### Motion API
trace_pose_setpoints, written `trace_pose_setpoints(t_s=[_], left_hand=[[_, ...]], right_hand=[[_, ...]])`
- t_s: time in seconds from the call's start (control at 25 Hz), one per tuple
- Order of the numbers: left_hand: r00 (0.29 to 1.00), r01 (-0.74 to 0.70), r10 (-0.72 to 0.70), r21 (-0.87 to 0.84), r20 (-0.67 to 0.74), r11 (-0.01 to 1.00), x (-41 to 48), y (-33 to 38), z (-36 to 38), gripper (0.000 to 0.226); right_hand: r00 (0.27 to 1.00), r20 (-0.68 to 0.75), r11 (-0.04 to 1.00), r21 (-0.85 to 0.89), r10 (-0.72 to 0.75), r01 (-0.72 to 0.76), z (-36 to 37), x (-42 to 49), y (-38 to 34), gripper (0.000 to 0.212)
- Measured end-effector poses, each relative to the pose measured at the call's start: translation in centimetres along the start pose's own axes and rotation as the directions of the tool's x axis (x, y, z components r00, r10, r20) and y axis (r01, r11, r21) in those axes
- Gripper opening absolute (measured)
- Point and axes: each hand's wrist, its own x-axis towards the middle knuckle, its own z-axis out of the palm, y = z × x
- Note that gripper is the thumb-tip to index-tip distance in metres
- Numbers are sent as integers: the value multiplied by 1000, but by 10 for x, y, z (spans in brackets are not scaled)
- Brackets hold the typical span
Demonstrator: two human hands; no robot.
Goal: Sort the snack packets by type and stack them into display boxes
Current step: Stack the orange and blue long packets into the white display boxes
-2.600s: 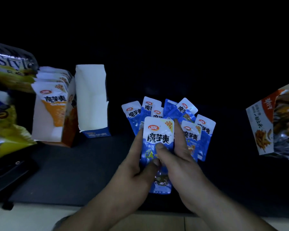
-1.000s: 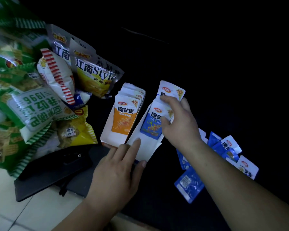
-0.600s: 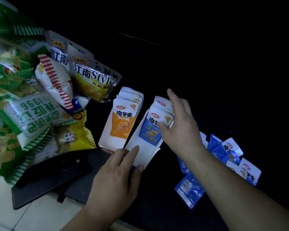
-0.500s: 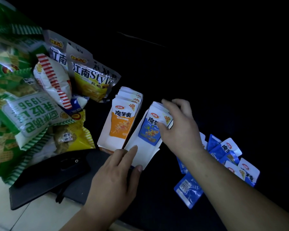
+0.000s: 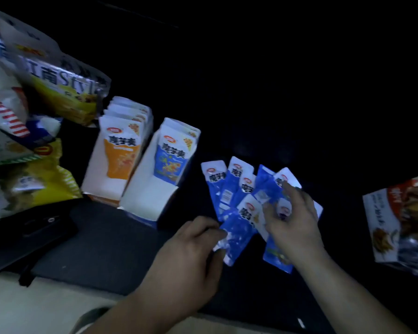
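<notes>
Probably light and slippery, the blue foil snack packet (image 5: 237, 233) was best held by its seam. The left hand (image 5: 188, 251) pinched it there; the right hand (image 5: 297, 220), at three o'clock, rested spread-fingered on others.

Left hand (image 5: 191, 256) and right hand (image 5: 296, 220) are bare, with a greyish sleeve (image 5: 89, 319) at the left elbow.

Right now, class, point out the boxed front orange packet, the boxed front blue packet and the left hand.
front orange packet (image 5: 121, 157): head view, orange printed panel.
front blue packet (image 5: 171, 165): head view, blue printed panel.
left hand (image 5: 186, 257): head view, back of hand; pinches loose blue packet (image 5: 238, 233).
</notes>
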Motion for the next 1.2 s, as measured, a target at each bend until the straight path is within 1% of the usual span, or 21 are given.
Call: trace_pose_setpoints(t_s=[0.04, 0.12, 0.2, 0.24, 0.28, 0.32, 0.36, 0.48, 0.52, 0.56, 0.6, 0.64, 0.68, 0.72, 0.76, 0.8, 0.84, 0.92, 1.0, 1.08, 1.2], left_hand=[[998, -30, 25, 96, 62, 995, 6, -1, 14, 38], [983, -86, 25, 341, 180, 936, 38, 2, 37, 68], [942, -77, -100, 495, 321, 865, 89, 7, 52, 103], [876, -43, -220, 524, 430, 851, 114, 7, 54, 113], [788, -16, -322, 540, 525, 841, 133, 8, 56, 118], [723, 2, -376, 542, 580, 840, 144, 7, 59, 117], [697, 11, -393, 539, 600, 842, 145, 5, 64, 114], [749, -24, -317, 501, 582, 865, 99, -1, 63, 105], [772, -36, -276, 473, 572, 880, 80, -5, 61, 102], [795, -38, -238, 437, 559, 899, 62, -11, 58, 99], [822, -30, -195, 383, 536, 923, 48, -17, 54, 95], [860, -20, -141, 308, 490, 951, 38, -22, 49, 92], [910, 2, -91, 217, 403, 976, 31, -25, 42, 87], [960, 24, -62, 139, 272, 990, 25, -28, 37, 80], [990, 38, -55, 128, 131, 991, 21, -26, 33, 72], [997, 68, -74, 170, 27, 983, 18, -22, 33, 68], [993, 114, -113, 223, -16, 968, 16, -17, 35, 70], [978, 183, -203, 270, 48, 945, 13, -8, 46, 79], [949, 271, -298, 212, 103, 939, 13, -6, 56, 77], [935, 322, -336, 132, 108, 938, 16, -7, 55, 63], [942, 318, -327, 113, 76, 942, 14, -11, 45, 41]], right_hand=[[997, -14, 993, -94, 72, -73, -6, 4, 17, 70], [986, 2, 963, -214, 169, -165, -10, 22, 37, 77], [975, 86, 955, -237, 206, -181, -10, 42, 45, 74], [968, 144, 956, -241, 206, -168, -6, 48, 48, 72], [961, 204, 952, -277, 187, -126, -1, 50, 49, 70], [957, 247, 944, -324, 151, -65, 4, 48, 51, 69], [955, 278, 937, -351, 107, -3, 7, 41, 53, 69], [936, 349, 943, -295, -45, 155, 15, 7, 63, 62], [918, 383, 956, -218, -103, 198, 16, -3, 67, 57], [903, 401, 975, -83, -158, 208, 15, -11, 68, 53], [908, 374, 982, 87, -187, 166, 10, -16, 67, 53], [940, 292, 967, 233, -173, 106, 2, -17, 66, 56], [976, 185, 950, 307, -118, 57, -8, -18, 68, 59], [995, 87, 953, 302, -52, 24, -18, -19, 71, 58], [999, 30, 972, 232, 16, -22, -25, -22, 77, 57], [997, 17, 987, 147, 69, -71, -32, -28, 82, 57], [994, 47, 993, 68, 95, -98, -35, -37, 88, 61], [984, 154, 995, -63, 88, -79, -30, -58, 92, 81], [978, 196, 984, -179, 65, -29, -22, -67, 93, 92], [980, 182, 986, -161, 75, -45, -18, -63, 93, 76], [970, 166, 982, 33, 176, -184, -20, -54, 92, 39]])
